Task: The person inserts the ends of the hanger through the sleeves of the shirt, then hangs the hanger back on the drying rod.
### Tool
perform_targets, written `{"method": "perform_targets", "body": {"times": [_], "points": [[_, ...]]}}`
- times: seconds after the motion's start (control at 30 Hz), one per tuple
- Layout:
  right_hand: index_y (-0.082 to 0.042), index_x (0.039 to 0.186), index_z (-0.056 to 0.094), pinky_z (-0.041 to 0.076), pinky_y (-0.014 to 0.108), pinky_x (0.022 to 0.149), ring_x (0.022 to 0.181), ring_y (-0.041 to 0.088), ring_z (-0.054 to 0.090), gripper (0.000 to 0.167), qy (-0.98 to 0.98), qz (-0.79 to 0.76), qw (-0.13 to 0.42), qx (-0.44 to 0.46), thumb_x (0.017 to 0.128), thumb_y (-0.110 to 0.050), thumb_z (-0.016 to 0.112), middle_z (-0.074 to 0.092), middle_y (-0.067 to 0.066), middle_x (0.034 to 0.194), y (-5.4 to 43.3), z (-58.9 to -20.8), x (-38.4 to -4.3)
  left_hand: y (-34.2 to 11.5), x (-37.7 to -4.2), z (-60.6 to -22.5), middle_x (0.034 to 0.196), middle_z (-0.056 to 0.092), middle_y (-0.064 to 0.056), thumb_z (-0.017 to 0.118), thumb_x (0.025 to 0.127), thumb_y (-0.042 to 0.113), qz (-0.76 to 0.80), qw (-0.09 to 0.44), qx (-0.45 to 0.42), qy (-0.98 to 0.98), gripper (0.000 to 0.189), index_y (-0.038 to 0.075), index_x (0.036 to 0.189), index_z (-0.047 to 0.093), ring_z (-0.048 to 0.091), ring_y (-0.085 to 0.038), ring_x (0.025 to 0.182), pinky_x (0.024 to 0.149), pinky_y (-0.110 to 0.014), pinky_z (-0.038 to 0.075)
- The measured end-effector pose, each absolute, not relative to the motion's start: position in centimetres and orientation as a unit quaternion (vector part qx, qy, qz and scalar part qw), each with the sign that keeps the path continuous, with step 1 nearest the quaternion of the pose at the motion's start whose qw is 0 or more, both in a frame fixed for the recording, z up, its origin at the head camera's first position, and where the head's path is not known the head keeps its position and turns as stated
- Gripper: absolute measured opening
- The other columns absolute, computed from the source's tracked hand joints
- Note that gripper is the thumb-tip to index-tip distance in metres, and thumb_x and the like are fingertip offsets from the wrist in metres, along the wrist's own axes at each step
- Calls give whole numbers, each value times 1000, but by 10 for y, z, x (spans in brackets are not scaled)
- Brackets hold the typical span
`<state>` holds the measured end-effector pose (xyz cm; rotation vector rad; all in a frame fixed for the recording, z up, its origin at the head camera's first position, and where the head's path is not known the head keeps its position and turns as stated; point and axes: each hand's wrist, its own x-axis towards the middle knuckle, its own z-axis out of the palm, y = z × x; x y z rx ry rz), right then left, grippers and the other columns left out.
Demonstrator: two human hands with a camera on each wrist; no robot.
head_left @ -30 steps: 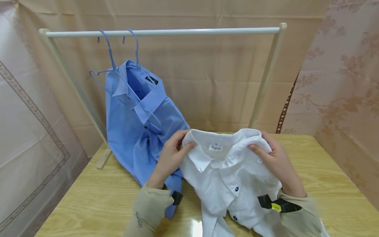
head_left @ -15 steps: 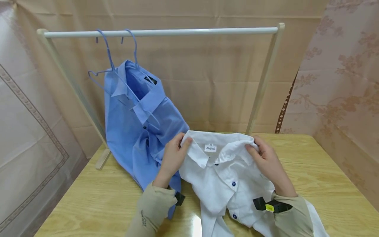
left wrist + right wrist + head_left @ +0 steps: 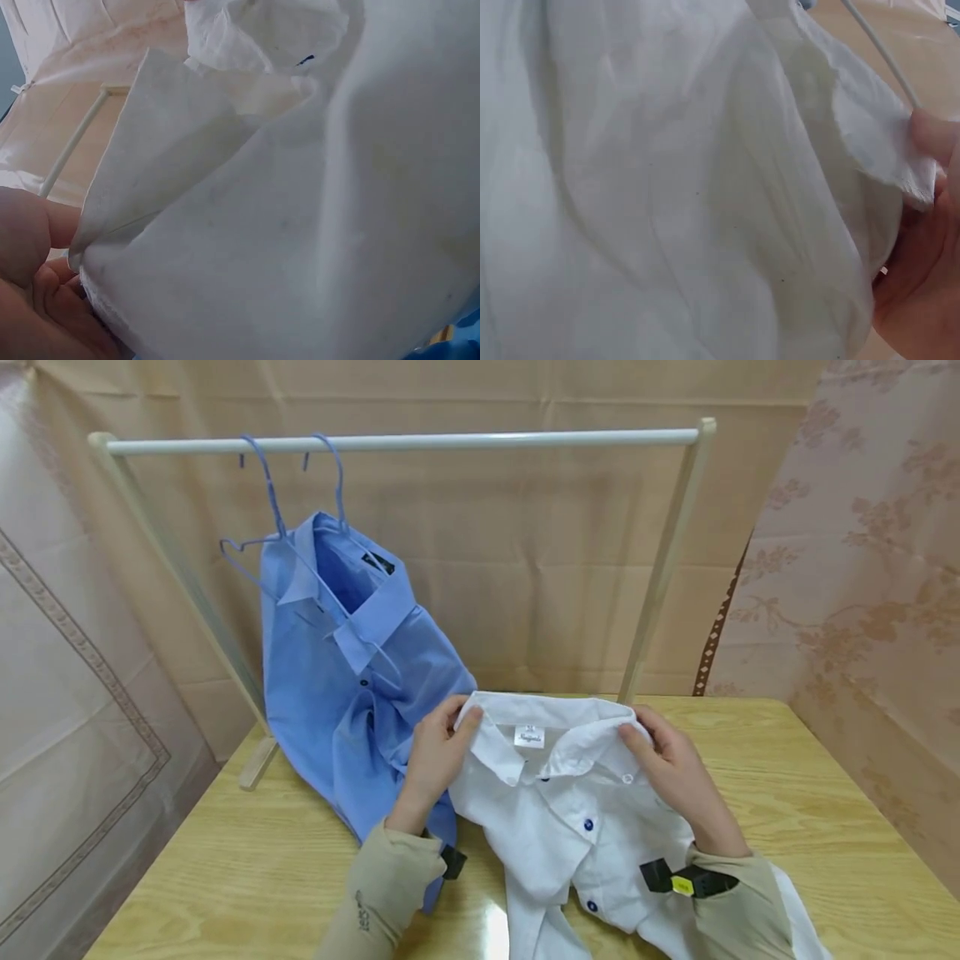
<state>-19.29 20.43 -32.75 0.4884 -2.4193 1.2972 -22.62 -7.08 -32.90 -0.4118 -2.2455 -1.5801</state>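
A white button-up shirt (image 3: 540,827) is held up by its collar over the table, with its label and dark buttons facing the head camera. My left hand (image 3: 435,756) pinches the left side of the collar between thumb and fingers. On the opposite side, my right hand (image 3: 678,768) grips the collar the same way. The left wrist view shows the thumb and fingers of the left hand (image 3: 45,277) closed on the white cloth. Cloth fills most of the right wrist view, where the right hand (image 3: 926,247) pinches its edge.
A white-barred clothes rack (image 3: 480,442) stands at the back of the wooden table (image 3: 795,793). Two blue hangers (image 3: 273,493) hang at its left part. A blue shirt (image 3: 367,693) hangs there too, its lower part lying on the table beside my left hand.
Both hands keep hold of the white shirt's collar. The right hand has come left and slightly down, and the collar has shifted a little left and down with it.
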Motion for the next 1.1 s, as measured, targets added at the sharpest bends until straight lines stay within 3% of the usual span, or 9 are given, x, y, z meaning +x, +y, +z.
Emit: {"method": "perform_targets", "body": {"times": [0.17,0.37,0.5,0.63,0.73,0.87,1.1], "points": [[-3,105,60,42,20,54,67,5,50,20,-861,440,215,138,94,-16,50,58,4,85,203,-329,-195,-73,-226,-327,71,64,-4,58,90,27,-557,171,-143,-800,19,10,92,65,49,-10,55,51,-22,40],[-1,100,62,41,20,51,64,4,48,17,-856,444,230,132,92,-13,53,57,-6,79,205,-332,-195,-83,-227,-328,75,65,0,60,88,29,-523,157,-146,-825,17,13,93,65,55,-10,63,57,-24,44],[0,97,62,40,20,49,61,3,47,16,-852,449,233,138,92,-12,53,56,-5,76,204,-333,-196,-111,-224,-328,85,66,3,59,89,27,-467,127,-165,-859,14,16,94,65,58,-10,74,65,-26,47],[-1,96,62,39,21,47,59,4,46,15,-853,448,231,138,92,-12,54,56,-4,74,202,-333,-197,-155,-223,-323,83,66,1,57,90,26,-420,104,-161,-887,15,13,91,65,60,-15,76,66,-27,47],[-1,97,62,39,21,48,60,4,47,16,-855,446,228,136,92,-13,53,56,-3,75,202,-332,-196,-185,-224,-308,77,66,-3,55,91,26,-398,137,-130,-898,20,9,88,65,60,-18,71,59,-26,44],[-1,99,62,39,20,48,61,4,47,16,-854,447,227,137,92,-13,53,57,1,77,200,-330,-196,-214,-232,-275,76,67,-8,52,92,27,-354,229,-87,-903,24,7,87,65,60,-16,66,54,-22,43],[0,101,62,40,21,48,61,4,48,17,-853,452,219,141,92,-12,53,58,7,81,197,-330,-197,-236,-259,-216,77,65,-12,52,91,25,-330,362,-35,-871,26,3,89,64,47,8,55,49,-11,36]]}}
